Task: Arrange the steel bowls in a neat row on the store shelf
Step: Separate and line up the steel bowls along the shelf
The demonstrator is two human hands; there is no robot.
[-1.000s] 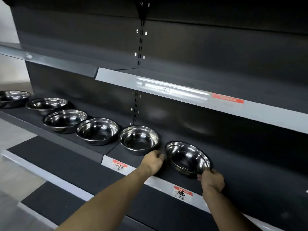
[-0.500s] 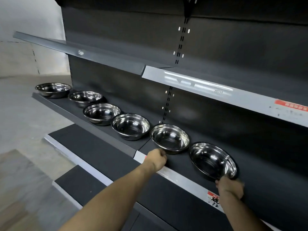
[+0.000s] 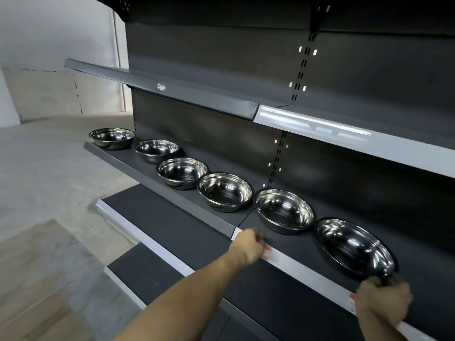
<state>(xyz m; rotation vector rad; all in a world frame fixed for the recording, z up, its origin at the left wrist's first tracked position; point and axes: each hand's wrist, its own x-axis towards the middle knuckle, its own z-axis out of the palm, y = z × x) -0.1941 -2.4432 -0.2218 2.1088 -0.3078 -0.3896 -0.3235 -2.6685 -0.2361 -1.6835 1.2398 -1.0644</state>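
Several steel bowls stand in a row on the dark middle shelf (image 3: 157, 177), running from far left to near right. The rightmost bowl (image 3: 354, 247) is nearest to me, and my right hand (image 3: 384, 299) grips its near rim with curled fingers. To its left sits the neighbouring bowl (image 3: 283, 210), with a small gap between the two. My left hand (image 3: 248, 244) is a closed fist resting on the shelf's front edge, below and left of that neighbouring bowl, touching no bowl.
A white price rail (image 3: 302, 269) with red labels runs along the shelf front. An upper shelf (image 3: 320, 126) overhangs the bowls. Below are two lower dark shelves (image 3: 160, 217). Grey floor (image 3: 49, 180) lies to the left. The shelf continues to the right of the last bowl.
My left hand has left the rightmost bowl's left rim and moved left to the shelf edge. My right hand stays on the near rim. The view has swung, showing more of the row.
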